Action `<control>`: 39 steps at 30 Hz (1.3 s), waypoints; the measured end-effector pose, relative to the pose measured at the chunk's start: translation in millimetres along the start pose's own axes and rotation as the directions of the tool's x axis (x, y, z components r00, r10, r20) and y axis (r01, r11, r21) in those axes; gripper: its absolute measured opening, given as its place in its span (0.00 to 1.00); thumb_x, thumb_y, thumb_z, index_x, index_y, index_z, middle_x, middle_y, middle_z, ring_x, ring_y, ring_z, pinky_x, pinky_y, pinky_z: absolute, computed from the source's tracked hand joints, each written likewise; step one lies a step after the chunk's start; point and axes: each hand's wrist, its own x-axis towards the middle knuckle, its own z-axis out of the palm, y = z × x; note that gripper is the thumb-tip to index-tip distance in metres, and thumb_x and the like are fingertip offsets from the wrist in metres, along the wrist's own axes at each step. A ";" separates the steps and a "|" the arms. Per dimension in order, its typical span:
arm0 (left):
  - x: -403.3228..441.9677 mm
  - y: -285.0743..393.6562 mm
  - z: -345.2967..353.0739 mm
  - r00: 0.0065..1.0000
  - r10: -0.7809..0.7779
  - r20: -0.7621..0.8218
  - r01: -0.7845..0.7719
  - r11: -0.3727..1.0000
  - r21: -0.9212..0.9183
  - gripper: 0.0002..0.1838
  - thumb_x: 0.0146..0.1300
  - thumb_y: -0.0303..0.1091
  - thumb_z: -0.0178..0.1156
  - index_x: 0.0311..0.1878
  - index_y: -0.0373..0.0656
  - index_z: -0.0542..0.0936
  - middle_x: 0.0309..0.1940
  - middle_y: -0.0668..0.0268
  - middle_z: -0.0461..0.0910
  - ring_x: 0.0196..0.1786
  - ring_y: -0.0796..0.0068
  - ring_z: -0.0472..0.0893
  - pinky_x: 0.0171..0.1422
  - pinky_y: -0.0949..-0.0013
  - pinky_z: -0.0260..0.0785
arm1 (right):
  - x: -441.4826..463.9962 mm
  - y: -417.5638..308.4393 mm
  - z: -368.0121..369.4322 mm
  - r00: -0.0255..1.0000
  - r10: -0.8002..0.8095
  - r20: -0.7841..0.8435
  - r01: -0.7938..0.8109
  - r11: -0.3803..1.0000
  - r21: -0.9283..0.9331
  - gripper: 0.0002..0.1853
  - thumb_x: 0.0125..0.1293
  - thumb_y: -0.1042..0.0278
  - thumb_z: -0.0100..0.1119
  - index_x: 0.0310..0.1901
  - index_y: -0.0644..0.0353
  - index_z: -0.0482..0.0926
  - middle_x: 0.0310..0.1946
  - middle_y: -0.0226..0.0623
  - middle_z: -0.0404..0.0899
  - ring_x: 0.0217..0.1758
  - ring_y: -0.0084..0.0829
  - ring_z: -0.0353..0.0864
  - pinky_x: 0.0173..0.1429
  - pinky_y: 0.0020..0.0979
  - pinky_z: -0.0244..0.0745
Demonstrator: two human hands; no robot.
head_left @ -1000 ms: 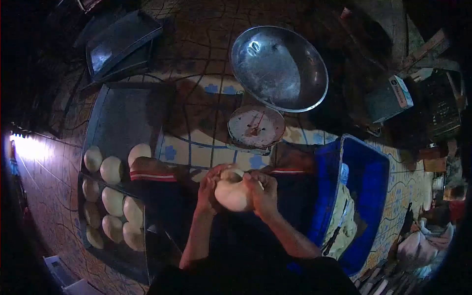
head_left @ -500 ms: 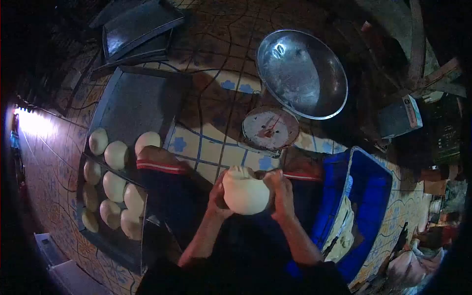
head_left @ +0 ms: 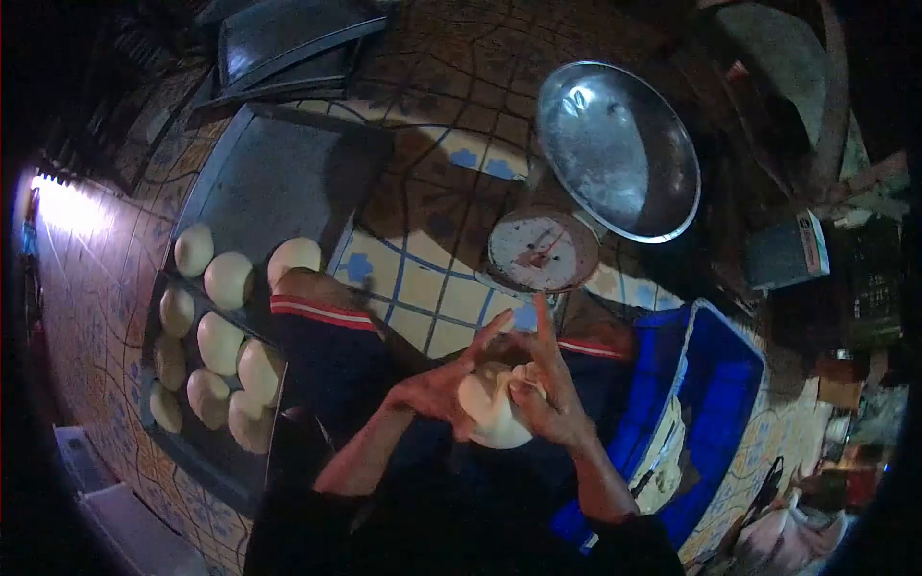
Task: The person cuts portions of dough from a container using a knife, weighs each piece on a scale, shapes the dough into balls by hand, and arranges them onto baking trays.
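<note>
A pale ball of dough (head_left: 499, 424) is held between both hands above my lap, its top gathered into folds. My left hand (head_left: 440, 387) cups the ball's left side, with a finger stretched forward. On the right side, my right hand (head_left: 549, 396) presses thumb against the folds, and its index finger points up. To the left, several smooth dough balls (head_left: 220, 343) lie on a dark metal tray (head_left: 274, 173). Beside my right leg, a blue plastic crate (head_left: 727, 384) contains a mass of loose dough (head_left: 663, 466).
A round dial scale (head_left: 543, 252) stands on the tiled floor in front of me. Behind it is a large shiny metal basin (head_left: 619, 149). More metal trays (head_left: 298, 43) are stacked at the far left. A box (head_left: 789, 252) sits at the right.
Both hands have turned on the dough ball, and its folded top now faces me between them. Fingers that wrapped its sides now stretch forward. The view has shifted slightly.
</note>
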 end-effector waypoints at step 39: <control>35.3 17.4 24.9 0.680 0.518 -0.520 -0.223 0.821 0.526 0.33 0.71 0.51 0.42 0.70 0.35 0.57 0.72 0.54 0.55 0.75 0.59 0.52 0.77 0.56 0.41 | 58.8 11.7 62.2 0.982 0.054 0.178 -0.030 0.991 -0.132 0.35 0.75 0.43 0.32 0.74 0.58 0.47 0.77 0.43 0.39 0.79 0.39 0.37 0.78 0.40 0.35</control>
